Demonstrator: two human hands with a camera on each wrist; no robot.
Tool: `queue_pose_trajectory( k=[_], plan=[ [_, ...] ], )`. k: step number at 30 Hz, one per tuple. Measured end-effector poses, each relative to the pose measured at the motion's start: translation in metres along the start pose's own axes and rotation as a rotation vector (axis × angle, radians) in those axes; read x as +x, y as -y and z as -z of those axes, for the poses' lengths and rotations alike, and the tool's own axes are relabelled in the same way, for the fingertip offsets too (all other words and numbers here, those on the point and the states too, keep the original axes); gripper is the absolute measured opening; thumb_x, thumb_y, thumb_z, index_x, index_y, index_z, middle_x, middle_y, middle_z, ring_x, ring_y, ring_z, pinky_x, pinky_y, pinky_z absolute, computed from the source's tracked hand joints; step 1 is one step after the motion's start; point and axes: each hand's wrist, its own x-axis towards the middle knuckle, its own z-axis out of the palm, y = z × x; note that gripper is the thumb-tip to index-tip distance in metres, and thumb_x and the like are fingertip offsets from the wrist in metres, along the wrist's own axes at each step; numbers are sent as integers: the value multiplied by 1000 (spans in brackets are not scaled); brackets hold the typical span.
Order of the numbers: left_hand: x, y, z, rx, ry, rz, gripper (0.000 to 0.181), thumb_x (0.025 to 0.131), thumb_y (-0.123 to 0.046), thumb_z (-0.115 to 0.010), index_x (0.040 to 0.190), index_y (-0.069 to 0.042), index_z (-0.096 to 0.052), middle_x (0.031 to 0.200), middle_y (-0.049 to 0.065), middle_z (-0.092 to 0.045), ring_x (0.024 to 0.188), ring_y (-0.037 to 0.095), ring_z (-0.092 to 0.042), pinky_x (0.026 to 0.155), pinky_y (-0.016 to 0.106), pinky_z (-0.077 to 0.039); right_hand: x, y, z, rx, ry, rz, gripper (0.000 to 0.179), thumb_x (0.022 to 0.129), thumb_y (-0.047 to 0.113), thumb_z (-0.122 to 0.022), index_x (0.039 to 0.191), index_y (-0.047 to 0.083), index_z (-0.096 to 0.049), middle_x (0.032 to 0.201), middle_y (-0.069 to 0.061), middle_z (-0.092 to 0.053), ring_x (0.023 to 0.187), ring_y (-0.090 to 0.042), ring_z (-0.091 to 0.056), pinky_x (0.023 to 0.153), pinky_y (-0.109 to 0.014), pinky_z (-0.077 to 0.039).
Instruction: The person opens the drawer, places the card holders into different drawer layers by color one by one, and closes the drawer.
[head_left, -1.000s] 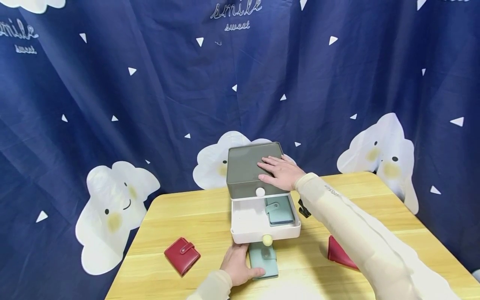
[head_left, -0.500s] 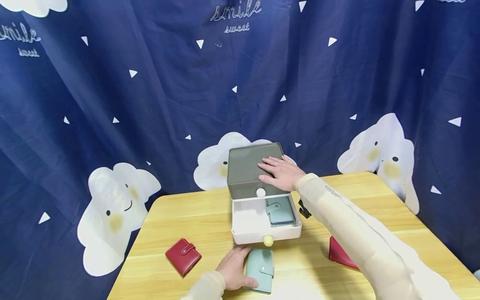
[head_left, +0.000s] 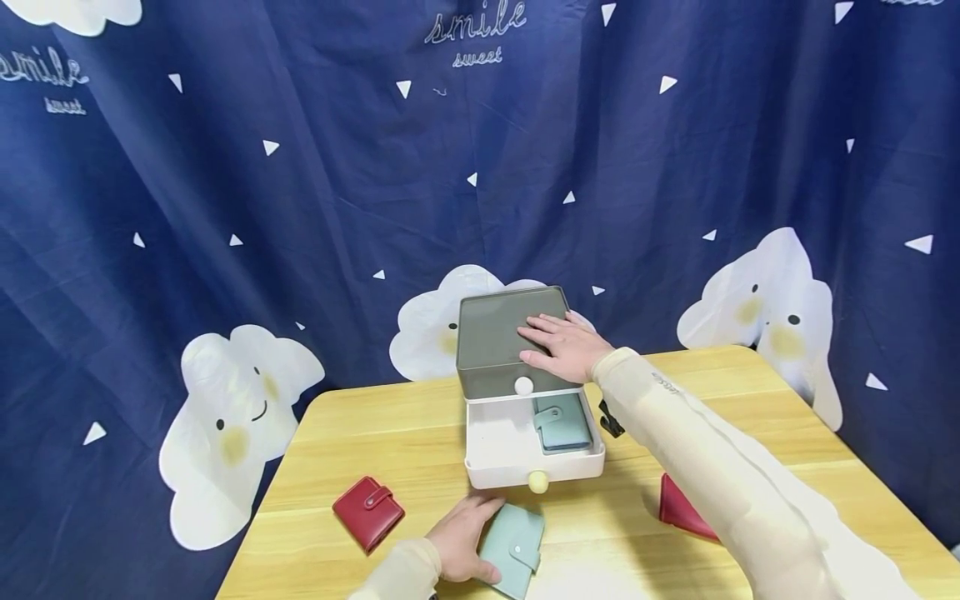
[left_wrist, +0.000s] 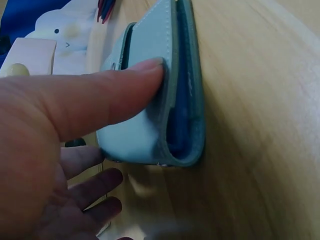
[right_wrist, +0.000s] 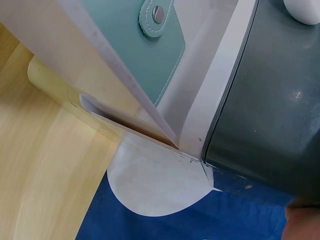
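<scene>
My left hand (head_left: 467, 542) grips a light green wallet (head_left: 513, 552) by its left side, low over the table in front of the drawer box. In the left wrist view the thumb lies on the face of the wallet (left_wrist: 135, 132), whose folded end and dark blue inside show. My right hand (head_left: 566, 343) rests with outspread fingers on the dark grey top of a small two-drawer box (head_left: 491, 325). Its white lower drawer (head_left: 495, 475), with a pale yellow knob (head_left: 538, 481), is pulled out. A second green wallet (head_left: 564, 422) lies in the drawer's right half.
A red wallet (head_left: 368, 513) lies on the wooden table (head_left: 397, 433) to the left. Another red wallet (head_left: 684, 508) is partly hidden under my right sleeve (head_left: 712, 458). A dark blue curtain (head_left: 337, 167) with clouds hangs behind the table.
My left hand has drawn the green wallet toward me and slightly left, out from below the drawer front, and the wallet has turned. My right hand stays on the box top.
</scene>
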Motion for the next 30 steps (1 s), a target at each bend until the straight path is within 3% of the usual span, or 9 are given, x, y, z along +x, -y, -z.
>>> queue_pose_trajectory(
  k=[7,10,13,20,26,30],
  plan=[
    [-2,2,-2,-13,-23,-10,98,58,-36,-89,138,0,-47,139,16,-47,128,30,-44,106,37,-37,1,-2,-4,4,-13,5,73,94,71,-21,149,27,-37,155,1,-30,144,-21,-22,116,-48,-8],
    [-4,2,-2,-40,-21,28,97,58,-37,-89,137,0,-48,140,15,-47,128,30,-43,106,38,-37,1,-2,-6,3,-13,5,74,93,72,-20,149,27,-37,155,2,-30,144,-21,-22,116,-48,-8],
    [-5,1,-2,-85,-25,108,92,62,-42,-87,135,0,-51,138,15,-48,127,30,-43,105,40,-37,0,-1,-4,6,-8,0,71,94,70,-22,149,26,-37,155,1,-30,144,-21,-21,116,-48,-8],
    [-4,-5,2,-131,-129,231,73,74,-55,-76,115,5,-62,108,13,-62,103,30,-55,89,46,-46,0,0,-2,9,-4,-10,70,94,69,-23,149,27,-36,155,2,-29,144,-20,-21,116,-48,-7],
    [-1,-10,-1,-163,-141,275,67,75,-54,-76,106,4,-65,88,5,-62,79,19,-55,73,39,-48,1,-1,-2,7,-14,-10,71,94,70,-23,149,27,-37,155,2,-30,144,-20,-21,116,-48,-8],
    [2,-15,-2,-176,-135,291,67,74,-55,-76,102,5,-66,83,4,-62,74,17,-53,69,37,-48,1,-1,-3,6,-13,-10,72,94,71,-23,149,27,-37,155,3,-29,144,-20,-21,116,-48,-8]
  ],
)
